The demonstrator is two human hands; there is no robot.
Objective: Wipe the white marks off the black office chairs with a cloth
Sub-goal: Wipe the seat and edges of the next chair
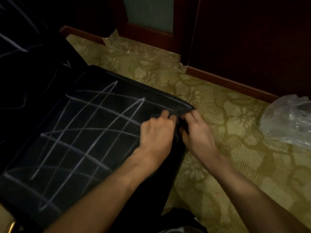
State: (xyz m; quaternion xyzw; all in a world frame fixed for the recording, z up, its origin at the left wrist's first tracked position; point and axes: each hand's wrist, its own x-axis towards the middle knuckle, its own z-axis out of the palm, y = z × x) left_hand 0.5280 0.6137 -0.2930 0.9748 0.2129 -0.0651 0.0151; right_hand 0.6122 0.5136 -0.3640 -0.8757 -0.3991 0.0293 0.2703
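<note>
**Both hands at the seat's far right corner**

You are looking down on a black chair seat (80, 140) that fills the left half of the view. White marks (87, 132) cross it in a rough grid: long strokes running front to back, cut by curved strokes running side to side, from the near left edge up to the far edge. More white strokes show on the black backrest (25, 47) at the upper left, though that part is dark and hard to read.

Your left hand (158, 132) sits on the seat near its far right corner, fingers curled, thumb and fingertips bunched on something dark. Your right hand (196, 132) is just beside it, at the seat's right edge, fingers also curled inward toward the left hand. Between the two hands lies a dark fold (180, 122); you cannot tell whether it is a cloth or the seat's own cover, because it blends with the black seat and the frame is blurred. So both hands look closed on it, but what they hold cannot be made out.

The grid of marks stops just short of your left hand; the strip of seat under and behind your forearm looks plain black.

To the right, a green patterned carpet (218, 165) runs to a dark wooden skirting (235, 84). A crumpled clear plastic bag (289, 121) lies on the carpet at the right edge of view, well apart from the chair.
</note>
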